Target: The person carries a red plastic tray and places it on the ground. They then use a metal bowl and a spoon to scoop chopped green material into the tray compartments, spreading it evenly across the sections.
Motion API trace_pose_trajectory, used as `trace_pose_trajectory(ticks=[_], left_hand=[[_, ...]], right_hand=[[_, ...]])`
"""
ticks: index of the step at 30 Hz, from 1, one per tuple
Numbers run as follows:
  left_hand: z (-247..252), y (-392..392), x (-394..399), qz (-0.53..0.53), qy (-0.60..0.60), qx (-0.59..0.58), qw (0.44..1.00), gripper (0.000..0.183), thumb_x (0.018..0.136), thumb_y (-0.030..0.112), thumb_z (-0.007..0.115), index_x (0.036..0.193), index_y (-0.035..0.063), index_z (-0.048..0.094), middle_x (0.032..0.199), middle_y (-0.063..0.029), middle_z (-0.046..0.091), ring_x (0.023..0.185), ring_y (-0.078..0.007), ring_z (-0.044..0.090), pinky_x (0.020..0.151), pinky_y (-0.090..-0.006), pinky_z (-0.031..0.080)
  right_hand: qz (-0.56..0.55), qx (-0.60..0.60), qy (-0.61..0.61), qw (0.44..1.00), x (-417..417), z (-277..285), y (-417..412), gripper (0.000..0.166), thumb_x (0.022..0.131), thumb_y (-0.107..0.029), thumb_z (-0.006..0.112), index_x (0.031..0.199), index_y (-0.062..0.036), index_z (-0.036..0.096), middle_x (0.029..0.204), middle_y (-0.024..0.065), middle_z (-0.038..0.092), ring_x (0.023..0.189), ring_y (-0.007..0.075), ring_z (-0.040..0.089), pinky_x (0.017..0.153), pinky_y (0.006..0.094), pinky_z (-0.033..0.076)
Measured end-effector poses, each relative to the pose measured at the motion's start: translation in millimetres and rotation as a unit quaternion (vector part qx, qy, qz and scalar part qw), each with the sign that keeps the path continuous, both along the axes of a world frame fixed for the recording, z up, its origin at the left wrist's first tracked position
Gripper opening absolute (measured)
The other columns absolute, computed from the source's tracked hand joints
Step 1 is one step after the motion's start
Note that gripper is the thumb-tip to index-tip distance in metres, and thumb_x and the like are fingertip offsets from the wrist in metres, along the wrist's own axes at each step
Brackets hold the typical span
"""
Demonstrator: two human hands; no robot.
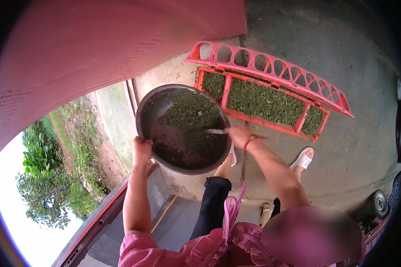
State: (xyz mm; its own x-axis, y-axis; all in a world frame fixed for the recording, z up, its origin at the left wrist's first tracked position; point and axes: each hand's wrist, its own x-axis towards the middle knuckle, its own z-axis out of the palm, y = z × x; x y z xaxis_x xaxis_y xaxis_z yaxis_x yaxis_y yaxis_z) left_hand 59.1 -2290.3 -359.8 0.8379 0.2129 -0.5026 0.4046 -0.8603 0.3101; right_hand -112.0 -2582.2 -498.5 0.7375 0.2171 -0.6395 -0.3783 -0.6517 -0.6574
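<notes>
My left hand (142,150) grips the left rim of a dark round basin (183,172), which is tilted and holds wet chopped greens (187,113). In my right hand (239,135), at the basin's right rim, is a thin handled tool (215,131); its pale end reaches over the greens, and its exact kind cannot be told. Just beyond the basin, a long red plastic trough feeder (254,120) lies on the floor, its sections filled with chopped greens (267,100). Its pink lid (254,68), with a row of round openings, stands raised along the far side.
Concrete floor (344,153) lies around the feeder. A red sheet-like surface (120,36) fills the upper left. A thin stick (167,210) leans near my legs, beside a red-edged door frame (97,220). A small wheel (380,203) is at the lower right. Plants grow outside at left.
</notes>
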Motion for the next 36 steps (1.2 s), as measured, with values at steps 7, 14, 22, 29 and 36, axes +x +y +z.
trace_pose_trajectory(ticks=[7,14,22,29,36], left_hand=[[-15,13,12,-0.024,0.006,0.046,0.999,0.024,0.071,0.010,0.058,0.083,-0.0105,0.057,0.073,-0.0190,0.062,0.073,-0.0255,0.060,0.065,-0.0365,0.047],[-19,11,16,0.004,0.018,0.048,0.999,0.026,0.070,0.010,0.058,0.084,-0.0120,0.057,0.074,-0.0211,0.062,0.070,-0.0275,0.061,0.063,-0.0375,0.047],[-13,4,18,0.023,0.035,0.043,0.998,0.024,0.069,0.008,0.058,0.082,-0.0116,0.058,0.070,-0.0166,0.061,0.068,-0.0223,0.060,0.057,-0.0349,0.045],[-12,15,20,0.031,0.022,0.026,0.999,0.021,0.069,0.007,0.056,0.082,-0.0092,0.060,0.067,-0.0131,0.060,0.064,-0.0219,0.059,0.057,-0.0359,0.046],[-13,16,28,-0.026,0.044,0.039,0.998,0.018,0.072,0.007,0.054,0.083,-0.0054,0.057,0.064,-0.0107,0.056,0.048,-0.0197,0.052,0.038,-0.0333,0.038]], right_hand=[[-0.035,-0.073,0.011,0.997,1,-24,-10,0.024,0.083,-0.017,0.051,0.103,-0.0086,0.060,0.091,0.0193,0.065,0.090,0.0348,0.063,0.075,0.0465,0.050],[-0.100,-0.105,-0.009,0.989,-8,-32,-7,0.029,0.082,-0.013,0.048,0.110,-0.0089,0.056,0.098,0.0206,0.063,0.090,0.0360,0.062,0.076,0.0466,0.051],[-0.148,-0.092,-0.016,0.984,-5,-44,-17,0.031,0.085,-0.015,0.047,0.114,-0.0156,0.057,0.083,0.0208,0.063,0.078,0.0374,0.062,0.068,0.0493,0.050],[-0.002,-0.025,-0.062,0.998,-3,-29,-1,0.030,0.084,-0.016,0.049,0.112,-0.0180,0.060,0.086,0.0175,0.064,0.080,0.0367,0.062,0.071,0.0493,0.049],[0.021,-0.060,0.009,0.998,9,-15,-20,0.025,0.085,-0.015,0.045,0.101,-0.0100,0.063,0.093,0.0211,0.064,0.088,0.0371,0.063,0.075,0.0488,0.050]])
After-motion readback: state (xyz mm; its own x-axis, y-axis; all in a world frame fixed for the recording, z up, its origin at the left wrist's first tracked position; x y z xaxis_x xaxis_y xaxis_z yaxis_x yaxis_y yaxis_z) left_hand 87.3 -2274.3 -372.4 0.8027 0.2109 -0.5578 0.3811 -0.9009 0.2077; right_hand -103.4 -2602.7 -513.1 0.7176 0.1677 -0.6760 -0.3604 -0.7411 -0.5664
